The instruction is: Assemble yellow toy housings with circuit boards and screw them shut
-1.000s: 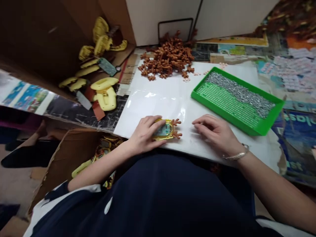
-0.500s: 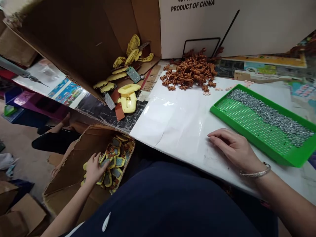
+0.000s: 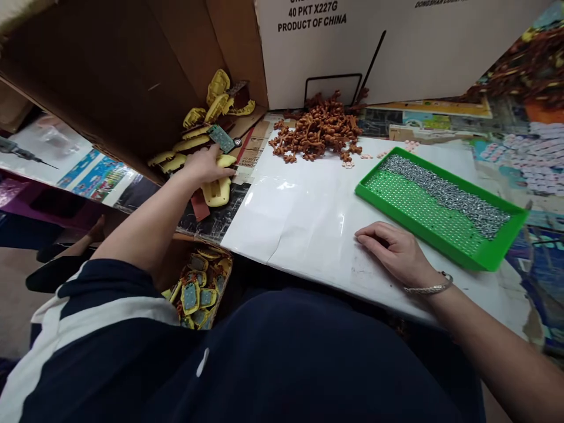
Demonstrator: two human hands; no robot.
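A worker's left hand (image 3: 203, 166), reaching up and to the left of the frame's centre, rests palm-down with fingers loosely curved over a yellow plastic shell (image 3: 217, 189) that lies on a dark printed sheet just left of the white work surface (image 3: 308, 235); whether the fingers have closed on the shell cannot be told, since the palm hides its upper end. The shell's long axis runs roughly up and down the frame, its lower end poking out below the fingertips, and it lies directly under that hand, well apart from the right hand (image 3: 396, 252). The right hand rests flat and empty, fingers slightly bent and together, on the white surface in the lower right of centre, just beside the near edge of a green tray (image 3: 493, 258) filled with rows of small metal screws (image 3: 445, 197). More yellow shells (image 3: 207, 111) and a small green circuit board (image 3: 221, 138) sit inside an open brown carton in the upper left, just above the left hand. A heap of brown plastic parts (image 3: 317, 129) lies at upper centre. A box of finished yellow pieces (image 3: 198, 291) stands below the table edge. The white carton (image 3: 396, 47) behind reads "40 PKT X227G" and "PRODUCT OF CHINA".
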